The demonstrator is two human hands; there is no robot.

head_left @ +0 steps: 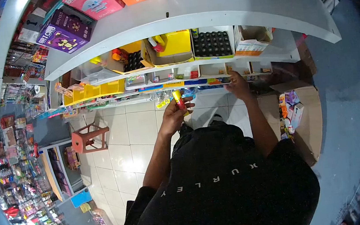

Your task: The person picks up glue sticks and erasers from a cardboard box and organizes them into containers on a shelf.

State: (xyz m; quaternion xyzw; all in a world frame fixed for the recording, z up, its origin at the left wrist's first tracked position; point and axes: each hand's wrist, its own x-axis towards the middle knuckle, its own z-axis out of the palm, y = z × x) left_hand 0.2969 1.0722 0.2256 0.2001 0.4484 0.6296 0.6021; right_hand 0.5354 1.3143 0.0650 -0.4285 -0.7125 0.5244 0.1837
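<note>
A yellow and red tube [178, 99], upright like a glue stick, is in my left hand [174, 116], with the fingers wrapped round it. My right hand [238, 86] reaches to the lower shelf at the right, by a white compartment [213, 69] with small items near it. What its fingertips touch is too small to make out. Above the hands, on the shelf, are a yellow box [180, 46] holding a red and white tube, a black tray with round holes [212, 44], and an open carton [252, 39].
Boxes of toy bricks [94, 2] stand on the top shelf [204, 9]. An open cardboard box [310, 128] with packages is at the right. A reddish stool [89, 138] stands on the tiled floor at the left, near racks of hanging goods [17, 166].
</note>
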